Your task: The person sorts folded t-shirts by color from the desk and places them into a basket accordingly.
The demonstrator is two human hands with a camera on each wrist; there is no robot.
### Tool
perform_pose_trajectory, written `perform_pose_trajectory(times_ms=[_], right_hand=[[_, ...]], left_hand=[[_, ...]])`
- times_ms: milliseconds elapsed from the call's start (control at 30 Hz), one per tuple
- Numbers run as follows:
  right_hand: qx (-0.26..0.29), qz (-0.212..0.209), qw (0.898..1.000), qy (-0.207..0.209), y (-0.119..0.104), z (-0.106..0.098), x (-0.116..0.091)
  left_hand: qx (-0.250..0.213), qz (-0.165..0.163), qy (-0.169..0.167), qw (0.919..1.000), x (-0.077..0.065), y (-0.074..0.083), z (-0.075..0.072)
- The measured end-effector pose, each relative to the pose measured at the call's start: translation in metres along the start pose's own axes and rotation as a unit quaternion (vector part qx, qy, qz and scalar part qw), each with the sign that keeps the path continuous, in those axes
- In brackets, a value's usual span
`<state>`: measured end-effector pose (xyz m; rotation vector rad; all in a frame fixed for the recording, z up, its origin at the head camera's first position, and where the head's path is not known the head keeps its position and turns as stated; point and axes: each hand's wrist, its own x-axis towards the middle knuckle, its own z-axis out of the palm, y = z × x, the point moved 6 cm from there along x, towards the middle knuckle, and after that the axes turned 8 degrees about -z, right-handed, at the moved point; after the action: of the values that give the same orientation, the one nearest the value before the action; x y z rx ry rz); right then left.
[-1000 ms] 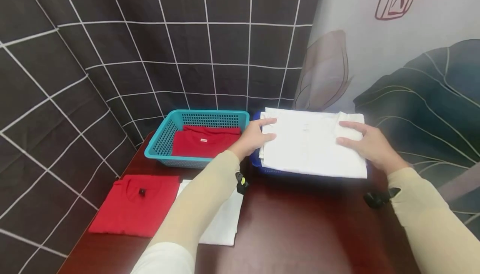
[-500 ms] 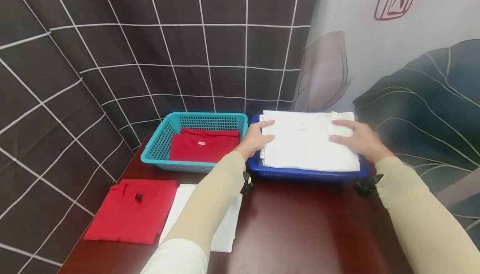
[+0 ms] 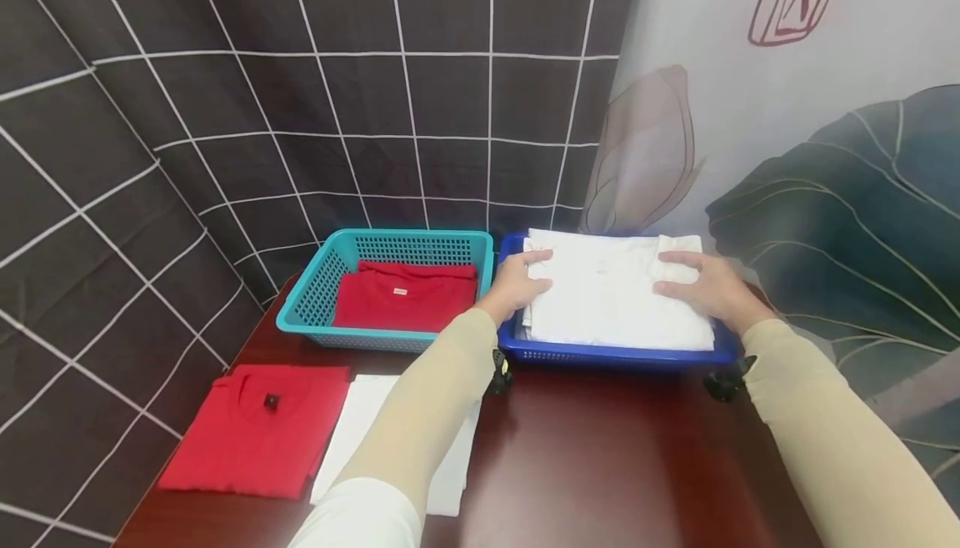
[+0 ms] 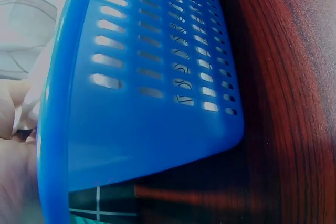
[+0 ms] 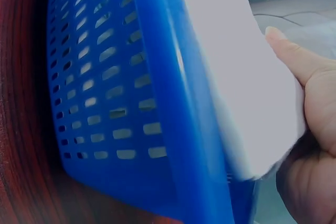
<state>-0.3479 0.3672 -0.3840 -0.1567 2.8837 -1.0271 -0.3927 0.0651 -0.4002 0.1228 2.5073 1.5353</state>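
At far left, a dark curtain (image 3: 450, 98) is crossed by white grid lines. A folded red shirt (image 3: 255, 448) is laid flat on the brown table (image 3: 577, 448), a small dark spot seen at its collar. Behind it, a second red shirt (image 3: 420, 306) is held in a teal basket (image 3: 360, 338). Just beside the first, a folded white cloth (image 3: 354, 419) is partly covered by the left sleeve (image 3: 420, 410). Next, the left edge of a folded white shirt (image 3: 615, 302) is gripped by the left hand (image 3: 516, 285), thumb and forefinger spread on top. The shirt is set in the mouth of a blue basket (image 3: 615, 355); whether the bottom is touched cannot be told. The right edge is gripped likewise by the right hand (image 3: 708, 285). At far right, a pale curtain (image 3: 690, 14) is printed with leaves.
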Motion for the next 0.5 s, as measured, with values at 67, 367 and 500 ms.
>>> perform_pose_trajectory(times_ms=[67, 367, 500], right_hand=[[-0.005, -0.011, 1.000, 0.002, -0.0006, 0.0021, 0.0018], [-0.038, -0.037, 0.999, 0.004, -0.0004, 0.0080, 0.0032], [-0.052, -0.045, 0.998, 0.012, -0.0042, 0.0088, 0.0030]], left_hand=[[0.008, 0.001, 0.003, 1.0000, -0.0007, 0.0009, 0.0018], [0.040, -0.007, 0.026, 0.9988, -0.0003, 0.0014, 0.0066], [0.046, -0.042, 0.026, 0.9977, -0.0029, 0.0010, 0.0059]])
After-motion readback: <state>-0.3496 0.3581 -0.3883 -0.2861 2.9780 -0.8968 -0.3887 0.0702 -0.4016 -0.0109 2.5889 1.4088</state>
